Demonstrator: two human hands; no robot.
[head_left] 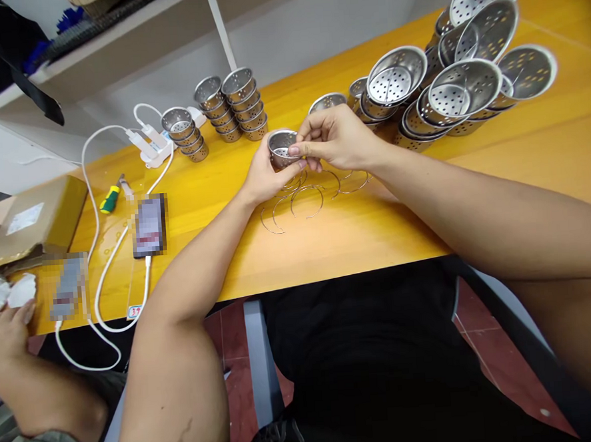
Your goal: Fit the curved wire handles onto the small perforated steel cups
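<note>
A small perforated steel cup point(281, 142) is held upright just above the yellow table, with my left hand point(265, 175) wrapped round its side. At the cup's right rim, the thumb and fingertips of my right hand point(338, 138) are pinched together; whatever they grip is too small or hidden to make out. Just below both hands, several thin open wire rings point(308, 201) lie loosely on the table. Behind my right hand stands another steel cup point(327, 101), partly covered by the hand.
Stacked small cups point(245, 104) stand at the back. Larger perforated cups point(462, 91) crowd the right. Leftward are a power strip point(153, 146), white cables, a green-yellow screwdriver point(110, 199), two phones point(149, 226) and a cardboard box point(40, 220). Another person's hand point(7, 335) rests at far left.
</note>
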